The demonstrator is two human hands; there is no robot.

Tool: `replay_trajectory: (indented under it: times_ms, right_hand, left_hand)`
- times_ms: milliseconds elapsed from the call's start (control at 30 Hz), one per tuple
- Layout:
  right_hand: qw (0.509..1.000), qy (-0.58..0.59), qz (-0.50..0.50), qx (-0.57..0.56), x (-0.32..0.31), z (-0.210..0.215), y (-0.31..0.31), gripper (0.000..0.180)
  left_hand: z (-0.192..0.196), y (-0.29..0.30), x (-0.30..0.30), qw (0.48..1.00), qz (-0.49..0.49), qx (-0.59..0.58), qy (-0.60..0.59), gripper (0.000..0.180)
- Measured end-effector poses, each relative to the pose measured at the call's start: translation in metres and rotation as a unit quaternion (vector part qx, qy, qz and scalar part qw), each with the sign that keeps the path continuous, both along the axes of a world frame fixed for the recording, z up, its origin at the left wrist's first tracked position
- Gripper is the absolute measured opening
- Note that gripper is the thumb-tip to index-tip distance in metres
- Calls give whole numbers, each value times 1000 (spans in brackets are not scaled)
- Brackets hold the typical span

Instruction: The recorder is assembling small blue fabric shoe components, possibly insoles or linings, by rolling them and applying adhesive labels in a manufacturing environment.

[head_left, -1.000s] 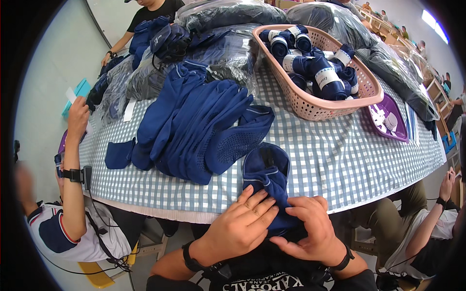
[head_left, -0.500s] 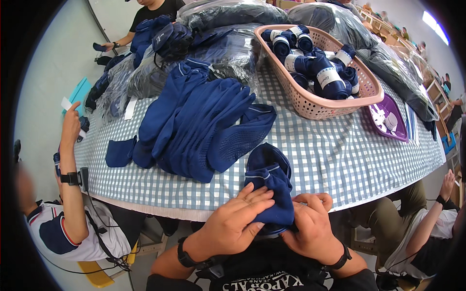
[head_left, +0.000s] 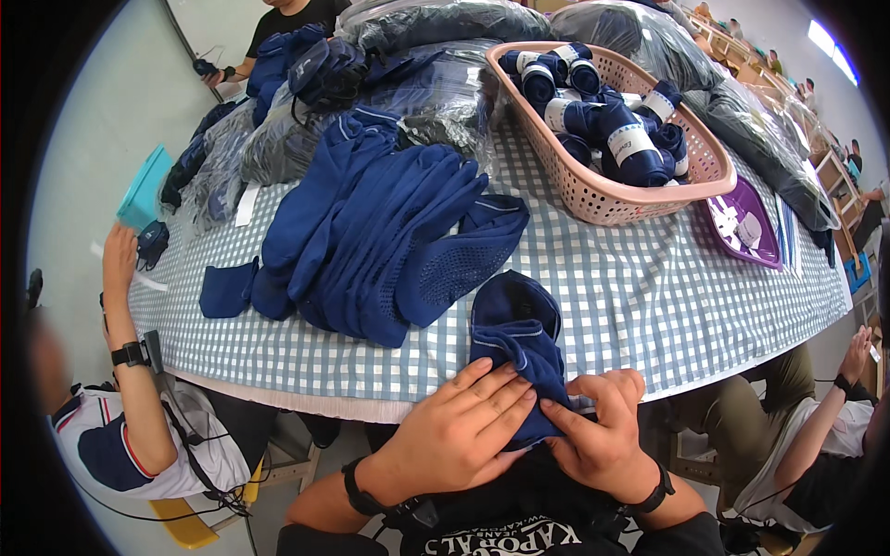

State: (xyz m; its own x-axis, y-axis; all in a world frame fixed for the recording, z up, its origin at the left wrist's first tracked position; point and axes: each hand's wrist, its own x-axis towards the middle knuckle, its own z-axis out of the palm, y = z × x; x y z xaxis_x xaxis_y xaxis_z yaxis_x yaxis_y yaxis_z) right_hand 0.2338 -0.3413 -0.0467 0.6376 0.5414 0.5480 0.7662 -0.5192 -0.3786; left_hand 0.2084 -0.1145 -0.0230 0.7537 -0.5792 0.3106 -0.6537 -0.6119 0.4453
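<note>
While the person leans over the near edge of the checked tablecloth [head_left: 649,296], both hands work on one navy sock [head_left: 515,338] that lies there and hangs partly over the edge. The left hand [head_left: 454,435] lies flat across the sock's near end, fingers [head_left: 496,394] stretched out and pressing the cloth down, not curled shut. The right hand [head_left: 603,440] is half closed, its thumb and forefinger pinching the sock's near hem just beside the left fingertips. Each wrist carries a dark band.

Farther off and to the left, a heap of navy socks [head_left: 389,232] spreads over the table, well apart from the sock in hand, with one small dark piece [head_left: 227,289] lying alone at its left. At the far right stands a pink basket [head_left: 640,199] filled with rolled sock bundles [head_left: 603,102] wrapped in pale bands. A purple tray [head_left: 742,227] sits just right of the basket. Clear bags of dark clothing [head_left: 436,28] pile up along the far side.

At the left, another person's arm [head_left: 130,371] rises beside the table, and a third person's hand [head_left: 858,357] shows at the right rim.
</note>
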Motion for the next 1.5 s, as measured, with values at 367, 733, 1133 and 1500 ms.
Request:
replay_trajectory:
  times_ms: [367,733,1133,1500]
  right_hand:
    - [994,-97,-35,-23,-3,-6,6,37]
    - [1000,-14,-4,26,5,9,0,46]
    - [993,-82,-37,-82,7,14,4,48]
    - [988,-153,-19,-14,4,-2,11,21]
  left_hand:
    - [-28,11,-23,966,91,16,-242,31]
    - [-28,8,-22,969,94,10,-227,26]
    - [-28,12,-15,966,70,-10,-247,17]
    - [-24,7,-5,968,99,-122,-196,22]
